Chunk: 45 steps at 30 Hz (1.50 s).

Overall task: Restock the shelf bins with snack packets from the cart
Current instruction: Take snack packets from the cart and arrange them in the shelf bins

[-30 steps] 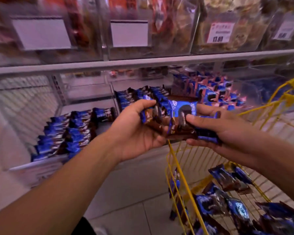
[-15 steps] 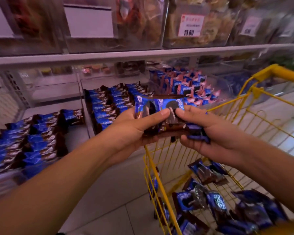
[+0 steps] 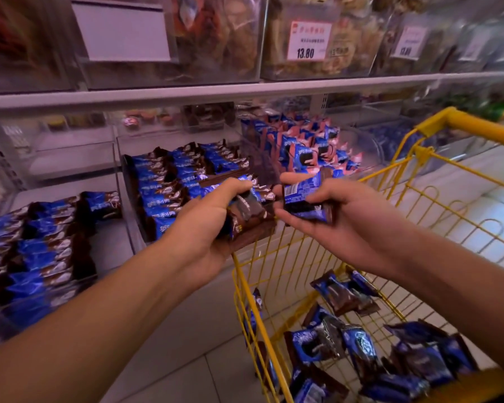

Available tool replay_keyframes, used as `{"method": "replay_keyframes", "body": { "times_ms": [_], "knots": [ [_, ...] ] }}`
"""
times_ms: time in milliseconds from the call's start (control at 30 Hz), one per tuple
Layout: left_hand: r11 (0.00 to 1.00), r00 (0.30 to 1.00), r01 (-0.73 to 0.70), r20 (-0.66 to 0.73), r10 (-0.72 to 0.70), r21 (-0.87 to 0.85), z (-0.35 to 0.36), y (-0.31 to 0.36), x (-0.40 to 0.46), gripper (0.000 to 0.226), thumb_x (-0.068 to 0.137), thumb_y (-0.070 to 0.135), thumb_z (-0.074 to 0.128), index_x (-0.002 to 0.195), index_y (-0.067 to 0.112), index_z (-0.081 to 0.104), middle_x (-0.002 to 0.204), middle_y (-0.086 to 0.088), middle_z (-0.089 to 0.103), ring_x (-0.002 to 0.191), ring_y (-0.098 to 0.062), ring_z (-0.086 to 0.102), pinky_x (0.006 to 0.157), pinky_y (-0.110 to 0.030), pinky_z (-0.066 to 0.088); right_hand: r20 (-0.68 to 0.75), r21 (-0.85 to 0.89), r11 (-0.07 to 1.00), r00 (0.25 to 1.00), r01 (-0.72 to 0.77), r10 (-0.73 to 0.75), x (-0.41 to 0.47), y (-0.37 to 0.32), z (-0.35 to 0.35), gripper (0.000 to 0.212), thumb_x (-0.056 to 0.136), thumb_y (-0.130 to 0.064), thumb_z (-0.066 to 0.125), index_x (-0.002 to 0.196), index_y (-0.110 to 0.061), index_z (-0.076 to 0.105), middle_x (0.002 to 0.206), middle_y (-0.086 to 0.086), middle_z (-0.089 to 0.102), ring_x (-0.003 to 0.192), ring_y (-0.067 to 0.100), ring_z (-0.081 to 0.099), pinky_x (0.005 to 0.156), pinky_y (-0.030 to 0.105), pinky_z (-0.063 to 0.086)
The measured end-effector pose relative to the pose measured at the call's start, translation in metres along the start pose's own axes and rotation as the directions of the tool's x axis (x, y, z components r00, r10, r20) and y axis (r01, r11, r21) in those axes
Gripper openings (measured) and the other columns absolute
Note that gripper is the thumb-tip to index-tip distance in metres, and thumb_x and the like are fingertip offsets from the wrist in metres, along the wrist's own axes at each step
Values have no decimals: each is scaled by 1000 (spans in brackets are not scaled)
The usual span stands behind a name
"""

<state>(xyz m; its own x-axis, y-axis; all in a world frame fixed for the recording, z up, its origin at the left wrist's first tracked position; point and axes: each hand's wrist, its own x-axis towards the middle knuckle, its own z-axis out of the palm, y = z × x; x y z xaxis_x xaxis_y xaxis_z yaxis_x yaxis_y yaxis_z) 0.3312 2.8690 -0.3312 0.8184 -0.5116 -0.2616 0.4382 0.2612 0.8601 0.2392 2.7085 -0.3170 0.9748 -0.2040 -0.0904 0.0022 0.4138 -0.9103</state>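
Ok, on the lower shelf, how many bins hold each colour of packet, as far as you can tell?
Clear plastic bins of blue-and-brown snack packets: 2
Clear plastic bins of blue-and-pink snack packets: 1
Total: 3
The bins further right are too blurred to sort.

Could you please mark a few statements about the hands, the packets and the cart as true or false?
1. The left hand grips a stack of blue-and-brown snack packets. True.
2. The right hand is empty. False: it holds blue snack packets of its own.
3. The yellow wire cart contains no packets. False: loose blue-and-brown packets lie in it.
4. The white price tag on the upper clear bin reads 13.80. True.
5. Both hands are inside the cart. False: they are above its near-left corner, in front of the lower shelf bins.
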Motion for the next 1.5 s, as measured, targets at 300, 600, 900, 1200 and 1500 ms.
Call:
{"method": "replay_keyframes", "body": {
  "times_ms": [300, 600, 900, 1200, 1500],
  "knots": [
    [978, 936, 204, 301, -185, -34, -2, -6, -17, 55, 86, 55, 62, 119, 12, 71, 122, -13, 69, 115, -27, 65, 99, -46, 49, 402, -726, 524, 893, 446, -203, -6, 26, 10, 111, 80, -7, 63, 153, -47, -11, 161, -21, 22, 142, -14, 18, 106, 5, 30],
    [994, 896, 112, 434, -96, -12, -25, -1, -23, 38, 73, 6, 71, 111, 2, 71, 121, -22, 67, 109, -35, 67, 87, -48, 57, 428, -454, 755, 859, 473, -280, -16, 19, 7, 114, 79, 11, 64, 155, -47, 3, 163, -18, 19, 147, -1, 23, 104, 31, 47],
    [994, 933, 74, 357, -39, -85, -30, 0, -26, 56, 78, 20, 75, 129, 3, 57, 121, -21, 68, 107, -35, 68, 78, -40, 59, 147, -596, 702, 913, 389, -381, -12, 12, 11, 74, 61, -23, 89, 129, -29, 58, 104, -2, 75, 91, 9, 72, 69, 21, 57],
    [997, 945, -76, 316, 79, -20, -19, -9, -26, 54, 74, 26, 73, 124, 9, 62, 118, -11, 71, 111, -25, 68, 78, -29, 58, -38, 86, 995, 998, -46, 50, -6, 17, 6, 31, 71, -25, 81, 95, -8, 71, 92, 12, 75, 75, 19, 73, 63, 27, 59],
    [959, 886, -251, 430, 172, 134, -22, -8, -23, 72, 68, 13, 86, 132, 13, 53, 118, -10, 71, 109, -27, 68, 87, -36, 57, 169, -401, 911, 985, 95, -29, -9, 14, -1, 43, 82, -28, 78, 119, -13, 65, 122, 6, 69, 114, 23, 66, 99, 45, 53]
  ]
}}
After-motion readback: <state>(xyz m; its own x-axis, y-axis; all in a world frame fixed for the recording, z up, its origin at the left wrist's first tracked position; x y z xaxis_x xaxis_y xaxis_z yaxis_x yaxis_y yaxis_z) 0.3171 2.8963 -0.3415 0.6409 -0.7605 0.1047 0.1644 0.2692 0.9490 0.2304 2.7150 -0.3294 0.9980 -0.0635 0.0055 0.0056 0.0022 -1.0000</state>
